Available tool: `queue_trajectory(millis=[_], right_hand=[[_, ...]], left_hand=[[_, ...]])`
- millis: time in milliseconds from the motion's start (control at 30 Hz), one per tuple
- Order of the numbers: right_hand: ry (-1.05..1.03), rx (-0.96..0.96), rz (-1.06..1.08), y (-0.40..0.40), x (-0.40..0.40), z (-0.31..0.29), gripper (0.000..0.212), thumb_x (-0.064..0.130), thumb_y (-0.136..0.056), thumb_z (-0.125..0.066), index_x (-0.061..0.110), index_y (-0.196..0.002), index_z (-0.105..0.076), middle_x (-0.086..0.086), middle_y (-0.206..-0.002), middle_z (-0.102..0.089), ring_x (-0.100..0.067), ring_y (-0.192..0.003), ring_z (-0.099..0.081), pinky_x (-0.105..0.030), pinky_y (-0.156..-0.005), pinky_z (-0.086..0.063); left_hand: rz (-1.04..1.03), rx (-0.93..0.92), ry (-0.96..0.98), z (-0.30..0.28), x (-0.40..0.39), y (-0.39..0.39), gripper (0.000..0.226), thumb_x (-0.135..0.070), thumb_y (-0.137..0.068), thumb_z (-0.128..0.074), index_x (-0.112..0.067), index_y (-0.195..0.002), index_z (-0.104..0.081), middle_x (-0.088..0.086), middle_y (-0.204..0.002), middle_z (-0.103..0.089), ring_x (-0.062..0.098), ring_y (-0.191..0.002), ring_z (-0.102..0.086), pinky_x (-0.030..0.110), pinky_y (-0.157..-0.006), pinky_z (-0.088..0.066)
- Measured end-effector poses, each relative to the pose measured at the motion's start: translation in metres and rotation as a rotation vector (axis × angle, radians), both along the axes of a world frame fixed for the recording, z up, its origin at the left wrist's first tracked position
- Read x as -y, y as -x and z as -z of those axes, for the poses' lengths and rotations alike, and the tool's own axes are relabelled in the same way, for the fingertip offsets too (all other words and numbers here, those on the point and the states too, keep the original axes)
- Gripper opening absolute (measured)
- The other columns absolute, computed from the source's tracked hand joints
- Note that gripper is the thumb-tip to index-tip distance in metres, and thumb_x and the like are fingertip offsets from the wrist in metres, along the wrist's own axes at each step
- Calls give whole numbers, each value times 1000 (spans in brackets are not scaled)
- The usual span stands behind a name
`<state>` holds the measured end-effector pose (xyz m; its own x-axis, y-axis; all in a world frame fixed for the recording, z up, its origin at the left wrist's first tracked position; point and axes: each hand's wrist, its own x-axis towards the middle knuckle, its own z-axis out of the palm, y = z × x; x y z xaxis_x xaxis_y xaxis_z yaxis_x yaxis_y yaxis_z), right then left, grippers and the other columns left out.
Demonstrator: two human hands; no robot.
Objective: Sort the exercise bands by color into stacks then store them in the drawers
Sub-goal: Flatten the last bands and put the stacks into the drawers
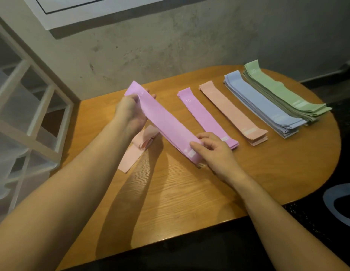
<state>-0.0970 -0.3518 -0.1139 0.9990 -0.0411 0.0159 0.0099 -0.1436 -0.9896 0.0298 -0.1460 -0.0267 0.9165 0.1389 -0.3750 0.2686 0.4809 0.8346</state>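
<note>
Left hand: the left hand (131, 109) is raised over the table, its fingers and thumb curled round the far end of a purple band (162, 122), which it grips.
Right hand: the right hand (213, 151) pinches the near end of the same band between thumb and fingers, close to the table top.
Held purple band: it stretches flat and taut between the two hands, sloping down from the left hand to the right; a pale label shows just beside the right hand's fingertips.
Loose pink band: a pink band (137, 149) lies crumpled on the table below the left hand and wrist, one end folded into a loop, the other trailing toward the person.
Purple stack: the purple stack (203, 116) lies just beyond the right hand, its near end right behind the fingers; the number 10 shows at its far end.
Peach stack: the peach stack (231, 110) lies to the right of the purple stack, farther from the right hand.
Blue stack: the blue stack (260, 102) lies farther right again, thick with many bands.
Green stack: the green stack (281, 90) lies farthest from both hands, touching the blue stack's side.
Table: the wooden table (180, 202) bears everything.
Drawers: a white-framed drawer unit (29, 106) with translucent fronts stands to the left of the left arm.
</note>
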Motion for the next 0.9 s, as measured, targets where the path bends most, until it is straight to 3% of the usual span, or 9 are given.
queue_trajectory(millis=[100,233,367,533,600,667,767,833,900], right_hand=[[90,65,5,-2,8,-1,35,29,-92,-72,19,-60,-60,13,-102,-61,-13,-106,-58,-29,-96,-44],[236,153,64,3,27,-7,27,29,-89,-73,21,-65,-68,20,-107,-62,-8,-111,-52,-25,-93,-42],[179,192,84,5,48,-15,18,23,-90,-74,15,-74,-73,8,-81,-67,-8,-81,-56,-25,-73,-44],[156,93,173,-3,71,-12,22,30,-88,-76,15,-73,-71,5,-70,-64,-4,-65,-49,-28,-65,-43],[178,54,204,-7,80,-7,23,31,-88,-76,15,-74,-68,7,-67,-63,-2,-63,-50,-24,-64,-42],[216,10,219,-11,86,-3,27,33,-89,-75,18,-69,-64,12,-63,-60,0,-62,-50,-21,-62,-40],[434,41,239,-16,92,4,32,39,-88,-73,27,-61,-60,16,-66,-59,-4,-76,-54,-24,-73,-37],[609,70,263,-18,93,10,23,42,-85,-74,27,-67,-71,13,-82,-61,-14,-90,-52,-28,-83,-37],[715,77,283,-18,94,16,24,44,-84,-72,24,-73,-78,8,-90,-62,-17,-92,-47,-35,-86,-41]], left_hand=[[23,-40,-8,4,8,-7,40,2,-99,-29,2,-124,-59,17,-126,-66,23,-99,-71,38,-79,-58],[62,-79,-54,4,23,-25,40,1,-98,-27,-3,-119,-60,12,-106,-66,19,-86,-66,33,-73,-54],[100,-80,-135,3,46,-46,42,3,-95,-30,-3,-118,-64,9,-107,-69,20,-85,-68,32,-62,-58],[142,-24,-156,5,89,-68,19,7,-96,-38,-3,-95,-54,9,-71,-63,20,-64,-68,38,-64,-60],[161,-10,-200,12,101,-79,21,6,-97,-40,-6,-90,-55,10,-77,-62,22,-71,-65,40,-75,-60],[208,6,-282,22,108,-93,29,6,-96,-40,-11,-97,-63,6,-81,-62,18,-71,-61,33,-70,-57],[229,7,-415,37,112,-107,41,3,-91,-42,-19,-114,-68,1,-83,-62,16,-70,-57,26,-65,-50],[190,7,-493,48,115,-114,27,0,-93,-48,-18,-107,-62,2,-85,-60,16,-73,-55,26,-62,-48],[187,20,-591,55,119,-117,18,-3,-96,-51,-20,-97,-57,1,-84,-57,13,-71,-53,26,-61,-45]])
